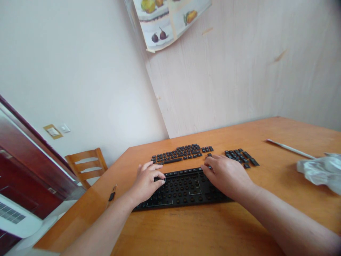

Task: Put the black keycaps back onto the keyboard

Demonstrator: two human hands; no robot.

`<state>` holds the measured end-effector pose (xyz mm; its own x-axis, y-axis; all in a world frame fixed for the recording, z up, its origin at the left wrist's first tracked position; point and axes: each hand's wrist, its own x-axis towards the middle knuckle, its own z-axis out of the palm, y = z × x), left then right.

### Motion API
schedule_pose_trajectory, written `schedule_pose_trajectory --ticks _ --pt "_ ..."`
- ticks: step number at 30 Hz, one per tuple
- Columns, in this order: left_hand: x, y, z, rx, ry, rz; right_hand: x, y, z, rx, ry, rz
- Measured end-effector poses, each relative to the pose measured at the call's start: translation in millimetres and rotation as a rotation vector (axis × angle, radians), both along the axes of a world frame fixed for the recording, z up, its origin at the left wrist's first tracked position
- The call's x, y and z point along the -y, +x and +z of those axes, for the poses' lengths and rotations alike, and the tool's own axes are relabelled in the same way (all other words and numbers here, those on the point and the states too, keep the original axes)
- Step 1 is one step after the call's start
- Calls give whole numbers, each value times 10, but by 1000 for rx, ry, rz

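A black keyboard (183, 190) lies on the table with most of its keycaps off, bare key posts showing and a row of caps along its far edge. My left hand (146, 181) is over its left end. Thumb and index finger close in on a small dark spot there, while the other fingers reach forward; what they pinch cannot be made out. At the far edge, right of centre, my right hand (226, 174) has curled fingers and a thumb close to them. Its palm covers part of the keyboard, and whatever its fingertips hold is hidden.
Loose black keycaps (181, 153) lie in rows behind the keyboard. More number-pad keycaps (239, 156) are at the right. A white pencil-like stick (290, 148) and crumpled white plastic (321, 170) lie farther right. A small black object (112, 196) sits near the table's left edge, beyond which stands a wooden chair (87, 165).
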<state>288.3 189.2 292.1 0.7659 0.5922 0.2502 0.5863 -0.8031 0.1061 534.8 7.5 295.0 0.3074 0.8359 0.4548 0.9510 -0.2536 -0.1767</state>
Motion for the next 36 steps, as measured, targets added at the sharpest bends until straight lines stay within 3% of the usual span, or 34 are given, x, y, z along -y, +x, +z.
schedule_pose_trajectory --ticks 36 --pt "45 27 37 7 -16 29 3 -7 -1 13 -10 3"
